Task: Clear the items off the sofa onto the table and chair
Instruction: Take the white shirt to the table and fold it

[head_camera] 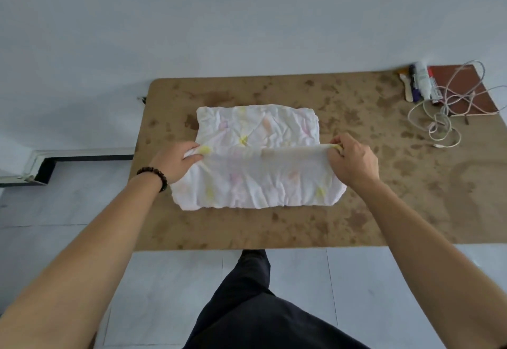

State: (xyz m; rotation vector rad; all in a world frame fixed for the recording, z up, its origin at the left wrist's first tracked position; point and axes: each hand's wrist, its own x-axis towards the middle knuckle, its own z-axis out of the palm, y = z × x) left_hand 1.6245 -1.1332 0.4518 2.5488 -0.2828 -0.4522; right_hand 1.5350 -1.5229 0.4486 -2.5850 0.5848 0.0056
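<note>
Both hands on the white patterned cloth [255, 156] on the stained table [384, 184]: left hand [175, 163] and right hand [352, 160] pinch its raised fold between curled fingers, edge taut between them

The cloth [258, 156] is thin, soft fabric, matt and heavily creased, with a washed-out pastel print. The tabletop [384, 211] looks like bare pressed board, matt, slightly rough and mottled with darker stains. The cable [441, 126] has a smooth, glossy plastic sheath, and the tube [422, 79] beside it is shiny white plastic. The bracelet [156, 177] has dark polished beads that look wooden. The floor [164, 293] is smooth pale tile, and the trousers [260, 307] are dark matt cloth.
</note>
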